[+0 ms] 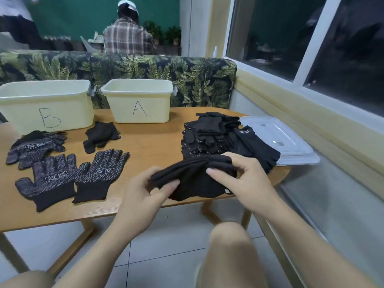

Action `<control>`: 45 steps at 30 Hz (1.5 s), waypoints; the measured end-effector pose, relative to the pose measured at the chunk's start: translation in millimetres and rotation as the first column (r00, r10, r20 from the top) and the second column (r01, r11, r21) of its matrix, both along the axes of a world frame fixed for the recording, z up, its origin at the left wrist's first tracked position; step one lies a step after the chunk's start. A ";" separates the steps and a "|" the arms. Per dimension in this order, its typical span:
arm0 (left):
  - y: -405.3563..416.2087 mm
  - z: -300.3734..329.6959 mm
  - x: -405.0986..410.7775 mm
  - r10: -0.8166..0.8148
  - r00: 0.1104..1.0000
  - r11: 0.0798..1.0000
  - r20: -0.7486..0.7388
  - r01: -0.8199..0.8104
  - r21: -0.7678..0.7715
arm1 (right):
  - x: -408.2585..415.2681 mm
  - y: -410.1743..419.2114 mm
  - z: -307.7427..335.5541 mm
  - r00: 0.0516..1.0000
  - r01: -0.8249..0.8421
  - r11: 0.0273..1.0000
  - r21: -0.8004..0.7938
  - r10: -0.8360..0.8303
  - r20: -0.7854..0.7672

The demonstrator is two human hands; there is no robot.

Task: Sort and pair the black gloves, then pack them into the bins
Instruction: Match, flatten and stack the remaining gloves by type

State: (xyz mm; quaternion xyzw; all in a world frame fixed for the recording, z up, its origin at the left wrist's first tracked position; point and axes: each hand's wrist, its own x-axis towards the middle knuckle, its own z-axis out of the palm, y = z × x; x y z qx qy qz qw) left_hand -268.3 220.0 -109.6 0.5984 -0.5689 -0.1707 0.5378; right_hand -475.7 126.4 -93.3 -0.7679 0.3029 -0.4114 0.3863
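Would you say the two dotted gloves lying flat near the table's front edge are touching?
Touching: the head view shows the left dotted glove meeting the right dotted glove along their inner edges.

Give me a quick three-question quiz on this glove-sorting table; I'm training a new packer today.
1. True or false: bin A stands right of bin B.
2. What are both hands holding? (a) a dotted glove (b) plain black gloves (c) a lid
3. Where does the big glove stack sit relative to the clear lids?

Key
1. True.
2. (b): left hand and right hand grip them at the table's front edge.
3. Just left of them.
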 end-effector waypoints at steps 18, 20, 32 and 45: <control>-116.7 101.8 -39.0 -0.427 0.900 0.903 -0.091 0.429 0.006 | -73.8 -41.1 70.1 0.940 0.285 0.947 0.151 -0.307 0.149; -132.5 112.4 -43.7 -0.427 0.897 0.898 -0.116 0.435 0.062 | -76.8 -49.6 76.5 0.916 0.295 0.932 0.211 -0.338 0.214; -215.1 138.3 -87.8 -0.471 0.868 0.840 -0.154 0.495 0.222 | -113.1 -111.0 88.4 0.833 0.330 0.828 0.454 -0.482 0.272; -238.8 126.2 -106.5 -0.440 0.882 0.819 -0.169 0.471 0.328 | -157.0 -152.4 82.0 0.966 0.227 0.836 0.499 -0.260 -0.004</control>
